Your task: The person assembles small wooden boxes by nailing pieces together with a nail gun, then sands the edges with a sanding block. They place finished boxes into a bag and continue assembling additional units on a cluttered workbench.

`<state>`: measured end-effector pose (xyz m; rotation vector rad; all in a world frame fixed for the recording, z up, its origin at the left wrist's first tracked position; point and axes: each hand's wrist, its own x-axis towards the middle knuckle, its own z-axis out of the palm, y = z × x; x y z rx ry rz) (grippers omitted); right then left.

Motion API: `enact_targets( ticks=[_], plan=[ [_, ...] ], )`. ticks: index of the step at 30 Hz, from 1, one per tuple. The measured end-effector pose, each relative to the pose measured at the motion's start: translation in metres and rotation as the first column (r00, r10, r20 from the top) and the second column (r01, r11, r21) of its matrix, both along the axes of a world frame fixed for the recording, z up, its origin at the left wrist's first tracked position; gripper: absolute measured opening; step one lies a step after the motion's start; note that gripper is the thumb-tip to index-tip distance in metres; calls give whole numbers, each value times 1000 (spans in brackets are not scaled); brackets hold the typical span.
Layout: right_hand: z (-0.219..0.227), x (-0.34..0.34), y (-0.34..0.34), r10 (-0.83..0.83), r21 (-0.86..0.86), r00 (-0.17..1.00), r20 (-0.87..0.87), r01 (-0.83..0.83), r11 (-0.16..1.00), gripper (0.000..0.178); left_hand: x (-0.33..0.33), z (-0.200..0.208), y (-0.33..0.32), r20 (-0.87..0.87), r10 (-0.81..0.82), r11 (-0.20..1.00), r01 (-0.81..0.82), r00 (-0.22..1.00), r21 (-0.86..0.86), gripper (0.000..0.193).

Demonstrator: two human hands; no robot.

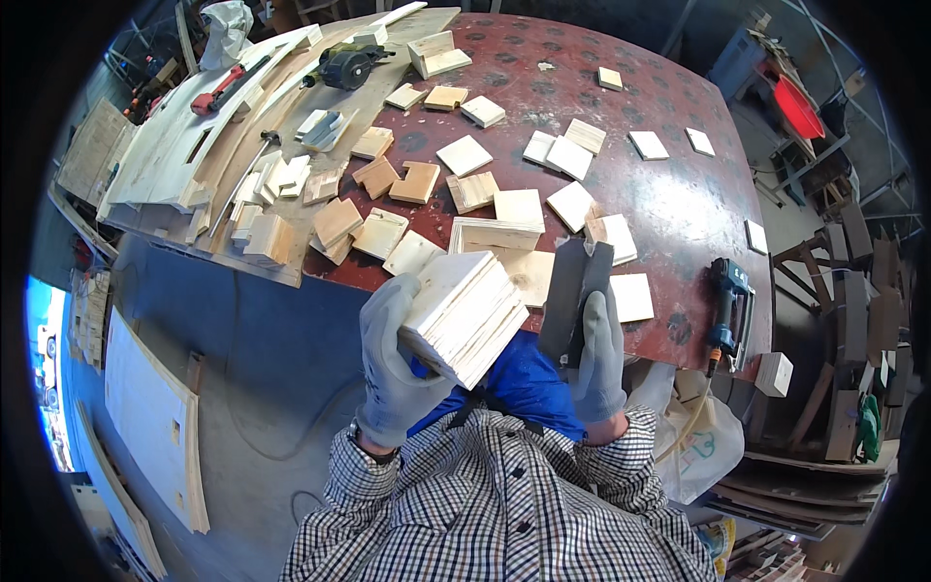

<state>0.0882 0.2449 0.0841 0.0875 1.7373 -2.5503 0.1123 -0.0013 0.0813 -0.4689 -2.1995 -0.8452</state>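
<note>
My left hand (386, 354), in a grey work glove, grips a thick block of layered light wood (465, 315), held tilted in front of my body at the table's near edge. In my gloved right hand (598, 359) is a dark grey sanding block (572, 301), upright, with a ragged paper-like top edge. The two held things are apart. Just beyond them on the dark red table (669, 291) lie a corner-shaped wooden piece (497, 235) and a square wooden plate (633, 298).
Many small wooden squares and notched blocks (415, 181) are spread over the table. A blue-black air nailer (727, 310) with a hose lies at the right edge. A dark power tool (351, 66) and a red-handled tool (218, 90) rest on boards at the left. Wooden panels (155, 417) lean lower left.
</note>
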Motion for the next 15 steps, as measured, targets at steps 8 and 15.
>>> enact_targets(
  ticks=[8,15],
  plan=[
    [75,-15,-31,463,761,611,-642,441,475,74,8,0,-7,5,-133,955,129,991,-265,49],
    [-3,31,-17,412,757,669,-619,368,539,70,12,0,-26,-75,34,945,-57,997,-323,53]
  ],
)
